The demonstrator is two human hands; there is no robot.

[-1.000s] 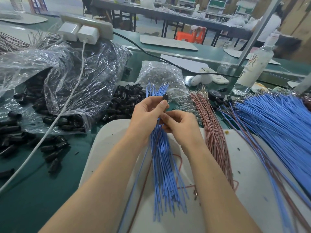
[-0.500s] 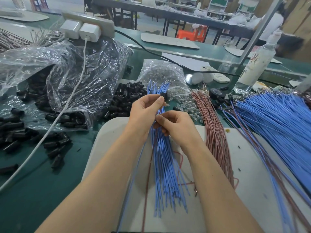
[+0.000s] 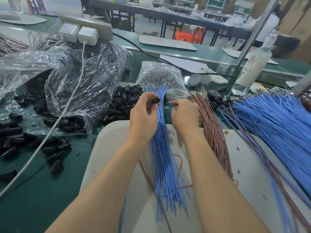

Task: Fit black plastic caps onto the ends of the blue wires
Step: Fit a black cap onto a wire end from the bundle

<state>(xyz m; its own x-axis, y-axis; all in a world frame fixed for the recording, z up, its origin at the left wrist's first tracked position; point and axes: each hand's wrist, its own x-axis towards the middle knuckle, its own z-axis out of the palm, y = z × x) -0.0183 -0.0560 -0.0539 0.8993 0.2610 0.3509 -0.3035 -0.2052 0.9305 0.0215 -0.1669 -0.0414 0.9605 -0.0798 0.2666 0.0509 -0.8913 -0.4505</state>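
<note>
Left hand [image 3: 143, 118] pinching cap [image 3: 155, 100], blue wires [image 3: 162, 148] — fanned

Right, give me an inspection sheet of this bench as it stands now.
Surface: green table, white board under the hands.
Job's things: blue wire bundle lying on the board; one black cap in the left hand; loose caps piled left, more in an open plastic bag.
Clutter: brown wires, big blue wire pile right, bag of small parts, bottle, tape roll.
Hands: left hand pinches the black cap; right hand curled beside the bundle, grip unclear.
Cables: white charger cable crosses the plastic bag; black cable runs along the back.
Surroundings: further tables, orange stool, a person far right.
</note>
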